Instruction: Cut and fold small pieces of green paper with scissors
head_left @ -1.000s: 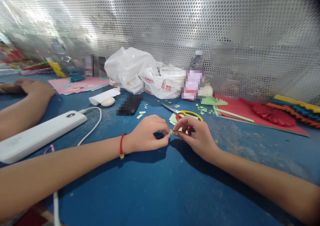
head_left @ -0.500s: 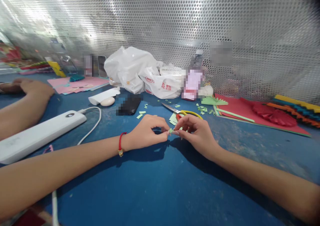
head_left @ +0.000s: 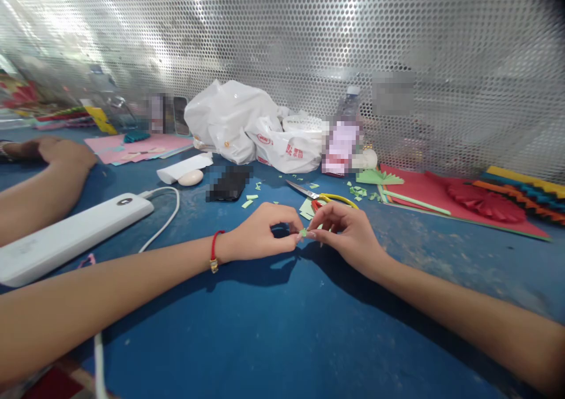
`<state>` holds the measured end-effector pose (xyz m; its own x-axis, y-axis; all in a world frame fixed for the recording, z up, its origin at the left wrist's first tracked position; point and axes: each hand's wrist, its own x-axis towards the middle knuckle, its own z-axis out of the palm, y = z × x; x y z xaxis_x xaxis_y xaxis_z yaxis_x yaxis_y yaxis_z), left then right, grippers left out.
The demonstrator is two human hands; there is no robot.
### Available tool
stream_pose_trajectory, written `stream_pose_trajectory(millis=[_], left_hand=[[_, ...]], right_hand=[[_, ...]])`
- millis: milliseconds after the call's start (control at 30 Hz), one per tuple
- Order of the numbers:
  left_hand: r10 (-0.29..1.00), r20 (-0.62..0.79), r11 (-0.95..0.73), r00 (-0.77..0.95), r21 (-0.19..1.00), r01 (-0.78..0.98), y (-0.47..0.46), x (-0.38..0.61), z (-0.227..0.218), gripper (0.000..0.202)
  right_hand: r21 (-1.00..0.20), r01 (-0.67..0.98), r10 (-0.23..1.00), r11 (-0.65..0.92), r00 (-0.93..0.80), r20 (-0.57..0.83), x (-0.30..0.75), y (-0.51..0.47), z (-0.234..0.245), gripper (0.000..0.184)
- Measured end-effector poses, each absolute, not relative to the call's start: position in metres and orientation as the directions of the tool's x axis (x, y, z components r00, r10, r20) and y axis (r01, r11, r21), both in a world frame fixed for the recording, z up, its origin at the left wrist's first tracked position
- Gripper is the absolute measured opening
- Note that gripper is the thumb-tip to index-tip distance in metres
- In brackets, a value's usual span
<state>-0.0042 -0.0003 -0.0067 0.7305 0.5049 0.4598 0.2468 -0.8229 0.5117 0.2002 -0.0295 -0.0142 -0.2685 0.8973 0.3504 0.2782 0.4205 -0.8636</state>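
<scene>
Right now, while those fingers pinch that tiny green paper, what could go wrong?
1. The green paper bit is held only between the fingertips of the left hand and right hand, so it might slip or tear.
2. If dropped, it could get lost among the green scraps on the table.
3. The scissors lie just behind the right hand; a careless reach might bump the blades.

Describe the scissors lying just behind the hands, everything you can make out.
The scissors lie flat on the blue table, just behind the right hand, which pinches a green scrap and hides part of the handles; whether it touches them cannot be told. The slim silver blades, metal by their look, seem shut and point left and away. The handle loop is yellow, with a red bit near the pivot. The handle end seems to rest on pale green paper.
</scene>
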Motion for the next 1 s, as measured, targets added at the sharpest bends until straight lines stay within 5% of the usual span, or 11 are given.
stream_pose_trajectory(millis=[633,1000], left_hand=[[0.502,0.444,-0.805,0.742,0.554,0.213,0.0005,-0.0050,-0.0055,0.017],[0.500,0.459,-0.802,0.734,0.566,0.192,-0.0012,-0.0068,-0.0058,0.007]], right_hand=[[-0.952,0.156,0.928,0.263,-0.310,0.206,0.2014,-0.0244,-0.0168,0.035],[-0.936,0.188,0.910,0.299,-0.350,0.221,0.2041,-0.0243,-0.0204,0.024]])
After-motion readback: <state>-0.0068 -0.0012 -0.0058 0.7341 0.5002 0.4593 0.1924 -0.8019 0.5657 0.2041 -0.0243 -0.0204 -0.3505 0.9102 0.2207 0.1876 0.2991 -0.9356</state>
